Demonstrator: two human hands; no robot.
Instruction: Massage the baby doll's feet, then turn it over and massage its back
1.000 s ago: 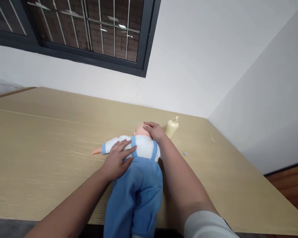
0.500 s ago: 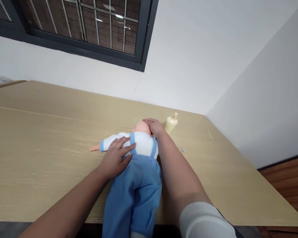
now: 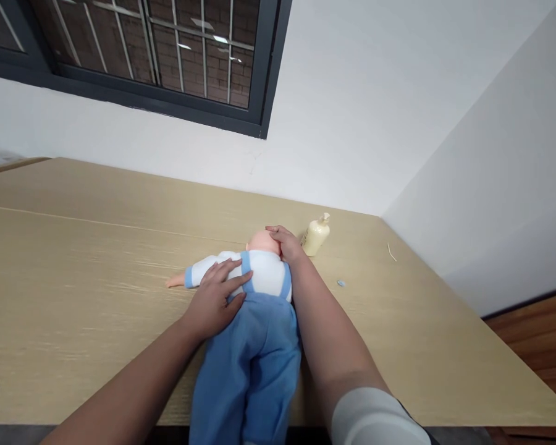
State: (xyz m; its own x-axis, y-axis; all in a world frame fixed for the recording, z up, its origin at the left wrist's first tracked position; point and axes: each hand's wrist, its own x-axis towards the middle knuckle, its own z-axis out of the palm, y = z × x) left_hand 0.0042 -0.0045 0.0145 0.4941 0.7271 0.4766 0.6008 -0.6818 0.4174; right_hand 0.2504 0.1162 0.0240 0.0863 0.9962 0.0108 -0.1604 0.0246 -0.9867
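Note:
A baby doll (image 3: 264,272) in a white top and blue dungarees lies on its front, its back upward and its legs toward me. My left hand (image 3: 217,296) rests on the left of its back, fingers spread over the white cloth and a blue strap. Around the right side of the doll's bare head (image 3: 261,241) my right hand (image 3: 285,243) is cupped, its fingers curving over the top. The right thumb is hidden, as is the doll's face. One doll arm (image 3: 197,274) stretches out to the left; I cannot see the other.
A cream pump bottle (image 3: 315,236) stands just right of the doll's head. On the wooden table (image 3: 97,278) lie a small bluish piece (image 3: 341,283) and a thin pale strip (image 3: 391,252). White walls and a barred window (image 3: 167,55) rise behind.
The view has shifted slightly, so everything sits a little lower. My right hand has moved slightly away from the bottle, more of which shows now. My left hand stays on the doll's back.

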